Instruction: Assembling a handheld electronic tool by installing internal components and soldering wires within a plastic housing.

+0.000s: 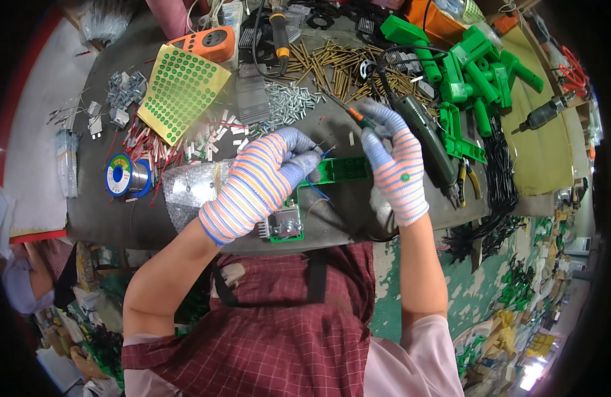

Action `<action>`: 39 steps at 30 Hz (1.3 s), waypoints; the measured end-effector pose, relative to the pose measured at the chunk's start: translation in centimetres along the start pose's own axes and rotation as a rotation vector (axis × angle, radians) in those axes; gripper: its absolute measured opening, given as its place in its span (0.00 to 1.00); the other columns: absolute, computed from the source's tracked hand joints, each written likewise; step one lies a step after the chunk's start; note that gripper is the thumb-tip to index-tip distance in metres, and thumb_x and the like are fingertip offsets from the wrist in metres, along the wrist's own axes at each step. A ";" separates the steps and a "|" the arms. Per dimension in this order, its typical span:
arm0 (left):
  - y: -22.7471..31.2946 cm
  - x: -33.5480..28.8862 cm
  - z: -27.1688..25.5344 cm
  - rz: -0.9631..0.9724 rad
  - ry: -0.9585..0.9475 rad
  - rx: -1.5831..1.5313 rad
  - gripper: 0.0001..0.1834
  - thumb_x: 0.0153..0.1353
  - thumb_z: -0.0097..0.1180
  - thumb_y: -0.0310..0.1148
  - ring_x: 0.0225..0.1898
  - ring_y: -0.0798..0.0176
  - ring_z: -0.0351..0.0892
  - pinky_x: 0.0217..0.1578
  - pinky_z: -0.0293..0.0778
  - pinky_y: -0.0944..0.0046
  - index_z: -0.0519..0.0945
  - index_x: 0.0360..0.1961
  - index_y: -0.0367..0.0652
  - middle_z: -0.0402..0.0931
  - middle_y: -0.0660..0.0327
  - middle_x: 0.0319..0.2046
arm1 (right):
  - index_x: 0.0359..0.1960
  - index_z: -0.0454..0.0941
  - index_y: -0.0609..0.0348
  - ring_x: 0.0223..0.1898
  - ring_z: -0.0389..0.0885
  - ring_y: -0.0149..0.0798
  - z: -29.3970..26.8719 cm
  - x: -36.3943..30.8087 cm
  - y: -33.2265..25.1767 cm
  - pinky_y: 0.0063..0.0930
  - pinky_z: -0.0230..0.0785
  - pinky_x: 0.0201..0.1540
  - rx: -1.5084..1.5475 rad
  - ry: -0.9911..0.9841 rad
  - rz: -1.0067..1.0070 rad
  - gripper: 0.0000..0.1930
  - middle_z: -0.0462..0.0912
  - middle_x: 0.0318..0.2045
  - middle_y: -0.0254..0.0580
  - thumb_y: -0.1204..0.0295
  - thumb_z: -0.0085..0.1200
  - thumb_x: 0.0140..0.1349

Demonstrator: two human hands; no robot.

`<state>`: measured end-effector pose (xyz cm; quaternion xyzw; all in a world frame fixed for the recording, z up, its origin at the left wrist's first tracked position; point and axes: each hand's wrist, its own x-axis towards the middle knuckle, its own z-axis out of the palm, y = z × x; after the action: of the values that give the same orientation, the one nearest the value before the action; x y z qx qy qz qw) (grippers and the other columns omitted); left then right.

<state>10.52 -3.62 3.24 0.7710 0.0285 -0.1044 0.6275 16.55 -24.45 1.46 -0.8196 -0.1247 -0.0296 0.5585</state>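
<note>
In a striped knit glove, my left hand [262, 175] is closed in a pinch on a thin blue wire [328, 153] with bare ends. Below it lies an open green plastic housing [345, 170], its long handle part stretching right. A metal-and-clear block [285, 223] sits in the housing's near end, beside the left wrist. My right hand [397, 162], gloved alike, has its fingers curled at the orange-and-green handle of a slim screwdriver-like tool [356, 114]. The tool's thin shaft points away and to the left. Part of the handle is hidden by the fingers.
Screws [289, 104], long brass-coloured rods [338, 63] and a yellow sticker sheet [183, 89] lie beyond my hands. A solder spool [127, 176] stands left. Right are a dark electric screwdriver [424, 135], pliers [471, 178], green housings [481, 69] and black cables [497, 172].
</note>
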 end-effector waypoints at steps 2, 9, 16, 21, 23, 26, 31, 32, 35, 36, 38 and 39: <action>0.7 -0.1 -0.1 -0.012 -0.060 -0.057 0.09 0.65 0.55 0.29 0.31 0.72 0.78 0.37 0.74 0.70 0.78 0.42 0.35 0.82 0.60 0.30 | 0.50 0.79 0.60 0.40 0.76 0.32 -0.1 -0.9 -1.0 0.27 0.70 0.45 0.040 -0.150 -0.030 0.14 0.82 0.42 0.40 0.74 0.57 0.62; 0.6 0.3 -0.9 -0.059 -0.195 -0.150 0.10 0.65 0.55 0.29 0.36 0.69 0.80 0.41 0.75 0.68 0.79 0.41 0.33 0.82 0.58 0.31 | 0.38 0.82 0.57 0.35 0.81 0.46 1.1 -1.4 -1.6 0.37 0.73 0.40 -0.187 -0.192 -0.338 0.10 0.83 0.34 0.41 0.74 0.67 0.53; 0.4 1.2 -1.9 -0.001 -0.312 0.156 0.12 0.65 0.54 0.30 0.37 0.70 0.79 0.43 0.75 0.67 0.80 0.44 0.32 0.83 0.59 0.34 | 0.34 0.82 0.54 0.36 0.81 0.46 1.4 -0.1 -2.8 0.39 0.73 0.40 -0.402 -0.089 -0.787 0.13 0.83 0.33 0.40 0.73 0.67 0.44; 0.6 1.2 -2.1 -0.050 -0.363 0.064 0.12 0.66 0.55 0.31 0.39 0.72 0.78 0.45 0.74 0.68 0.80 0.45 0.34 0.82 0.61 0.36 | 0.33 0.81 0.54 0.36 0.81 0.47 1.1 0.3 -2.5 0.38 0.73 0.39 -0.434 -0.153 -0.794 0.11 0.82 0.32 0.40 0.72 0.67 0.46; 1.0 1.0 -1.9 -0.074 -0.366 0.064 0.11 0.66 0.55 0.31 0.39 0.72 0.78 0.45 0.74 0.69 0.80 0.45 0.34 0.82 0.62 0.36 | 0.32 0.81 0.55 0.36 0.81 0.47 1.1 0.2 -1.9 0.38 0.73 0.39 -0.387 -0.149 -0.761 0.11 0.82 0.31 0.40 0.72 0.67 0.46; 1.2 0.0 -1.1 -0.058 -0.269 -0.134 0.10 0.64 0.58 0.30 0.39 0.73 0.78 0.44 0.75 0.69 0.79 0.44 0.35 0.81 0.62 0.35 | 0.30 0.79 0.56 0.35 0.80 0.48 1.4 -0.1 -1.3 0.39 0.72 0.39 -0.344 -0.131 -0.722 0.10 0.82 0.30 0.40 0.72 0.67 0.47; 0.3 -0.2 -0.7 0.140 -0.080 0.163 0.09 0.63 0.60 0.29 0.36 0.73 0.78 0.40 0.75 0.68 0.80 0.41 0.36 0.81 0.62 0.32 | 0.31 0.79 0.58 0.33 0.80 0.47 1.5 -1.0 -1.9 0.36 0.72 0.39 -0.388 -0.163 -0.613 0.07 0.81 0.29 0.42 0.74 0.65 0.53; 0.3 -0.2 -0.6 0.177 -0.043 0.213 0.08 0.63 0.60 0.30 0.35 0.73 0.78 0.39 0.75 0.68 0.80 0.40 0.36 0.81 0.62 0.31 | 0.33 0.79 0.59 0.33 0.80 0.46 1.5 -1.4 -1.9 0.33 0.72 0.39 -0.232 -0.194 -0.411 0.06 0.81 0.30 0.43 0.74 0.63 0.56; 0.7 0.0 -0.7 0.081 -0.104 0.107 0.09 0.64 0.59 0.31 0.33 0.73 0.77 0.37 0.74 0.68 0.80 0.38 0.35 0.80 0.63 0.29 | 0.38 0.79 0.60 0.34 0.81 0.43 0.8 -2.0 -2.4 0.29 0.72 0.39 0.039 -0.182 -0.113 0.06 0.82 0.32 0.44 0.75 0.61 0.60; 0.6 0.1 -0.8 0.081 -0.103 0.106 0.09 0.64 0.59 0.31 0.33 0.73 0.77 0.37 0.74 0.68 0.80 0.38 0.35 0.80 0.63 0.29 | 0.40 0.79 0.61 0.35 0.82 0.42 0.4 -2.0 -2.6 0.28 0.72 0.39 0.161 -0.143 -0.021 0.07 0.83 0.33 0.44 0.76 0.60 0.61; 0.3 0.2 -1.0 0.068 -0.152 0.021 0.09 0.64 0.58 0.32 0.32 0.73 0.76 0.36 0.74 0.68 0.80 0.38 0.35 0.80 0.64 0.28 | 0.44 0.79 0.61 0.35 0.82 0.41 -0.1 -2.1 -2.1 0.28 0.73 0.39 0.155 -0.134 0.010 0.11 0.84 0.35 0.44 0.77 0.60 0.59; 0.2 0.3 -1.0 0.066 -0.151 0.020 0.09 0.64 0.58 0.32 0.32 0.73 0.76 0.36 0.74 0.68 0.80 0.38 0.35 0.80 0.64 0.28 | 0.45 0.80 0.61 0.35 0.82 0.42 -0.3 -2.0 -1.8 0.29 0.73 0.39 -0.008 -0.157 -0.206 0.13 0.84 0.35 0.44 0.78 0.61 0.57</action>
<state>10.97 -2.72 3.60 0.7678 -0.0455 -0.1416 0.6232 14.20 -24.43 2.85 -0.8044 -0.2515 -0.0229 0.5378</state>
